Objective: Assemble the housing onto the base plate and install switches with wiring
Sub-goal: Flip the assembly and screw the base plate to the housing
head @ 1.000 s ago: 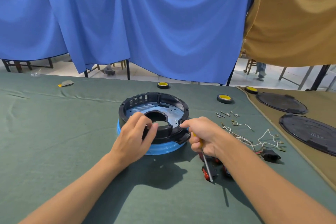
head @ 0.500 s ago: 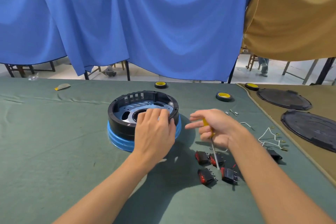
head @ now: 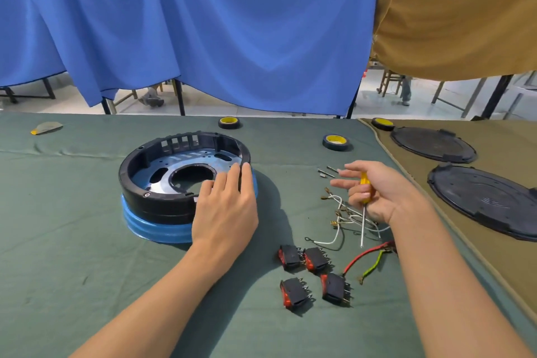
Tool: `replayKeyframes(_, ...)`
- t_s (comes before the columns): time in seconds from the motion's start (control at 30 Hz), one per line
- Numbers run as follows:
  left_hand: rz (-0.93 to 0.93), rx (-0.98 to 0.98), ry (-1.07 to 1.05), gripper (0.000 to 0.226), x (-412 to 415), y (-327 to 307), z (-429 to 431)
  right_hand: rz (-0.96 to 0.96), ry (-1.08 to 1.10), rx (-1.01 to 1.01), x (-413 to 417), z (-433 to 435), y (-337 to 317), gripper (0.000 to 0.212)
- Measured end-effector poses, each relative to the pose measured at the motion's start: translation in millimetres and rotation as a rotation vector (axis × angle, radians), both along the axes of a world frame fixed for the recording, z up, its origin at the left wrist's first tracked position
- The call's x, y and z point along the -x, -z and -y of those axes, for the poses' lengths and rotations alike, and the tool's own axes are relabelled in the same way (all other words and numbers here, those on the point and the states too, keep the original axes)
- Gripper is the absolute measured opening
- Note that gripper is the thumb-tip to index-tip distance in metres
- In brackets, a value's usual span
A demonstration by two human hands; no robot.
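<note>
Left hand lay flat, fingers straight, on the near-right rim of the black housing. Housing sat over the metal base plate on a blue stand, left-centre of the table. Right hand gripped a yellow screwdriver above the white wires. Four switches lay nearer, apart from the housing.

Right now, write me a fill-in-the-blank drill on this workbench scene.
1. The right hand grips a yellow-handled ____.
2. ____ black rocker switches with red faces lie on the green cloth.
3. The left hand rests on the round black plastic housing, which sits on a ____ stand.
Missing: screwdriver; four; blue.
</note>
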State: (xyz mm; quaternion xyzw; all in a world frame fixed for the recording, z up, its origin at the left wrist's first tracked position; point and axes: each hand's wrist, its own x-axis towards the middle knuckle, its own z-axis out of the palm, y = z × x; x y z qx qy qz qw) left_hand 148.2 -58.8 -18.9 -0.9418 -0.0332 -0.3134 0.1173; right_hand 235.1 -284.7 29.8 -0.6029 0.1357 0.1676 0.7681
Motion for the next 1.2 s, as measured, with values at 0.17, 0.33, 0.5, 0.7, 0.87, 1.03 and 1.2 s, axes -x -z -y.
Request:
replayKeyframes(0.17, 0.027, -0.017, 0.067, 0.055, -1.2, 1.8, -11.2, 0.028, 0.039, 0.096, 1.6, 2.3, 1.5, 0.014)
replayKeyframes(0.33, 0.064, 0.063, 0.118, 0.054, -2.0, 1.6, -11.6, 0.152, -0.018, 0.404, 5.3, 0.9, -6.6, 0.013)
replayKeyframes(0.5, 0.076, 0.126, 0.138, 0.046, -3.3, -1.2, -15.1, 0.291, -0.138, 0.859, -3.1, -18.3, -16.0, 0.02)
replayKeyframes(0.7, 0.106, 0.188, 0.187, 0.029, -8.2, -3.2, -26.4, 0.349, -0.081, 1.483, -33.9, -45.4, 11.8, 0.014)
replayKeyframes(0.87, 0.142, 0.224, 0.181, 0.023, -9.8, -2.2, -30.0, 0.346, -0.062, 1.553, -39.0, -47.5, 27.5, 0.012)
replayKeyframes(1.03, 0.191, 0.236, 0.205, 0.024, -9.0, -0.8, -30.6, 0.355, -0.068, 1.562, -41.9, -47.0, 30.2, 0.016)
replayKeyframes(1.2, 0.214, 0.24, 0.21, 0.02, -8.5, -0.9, -31.6, 0.391, -0.047, 1.529, -43.6, -44.1, 26.3, 0.014)
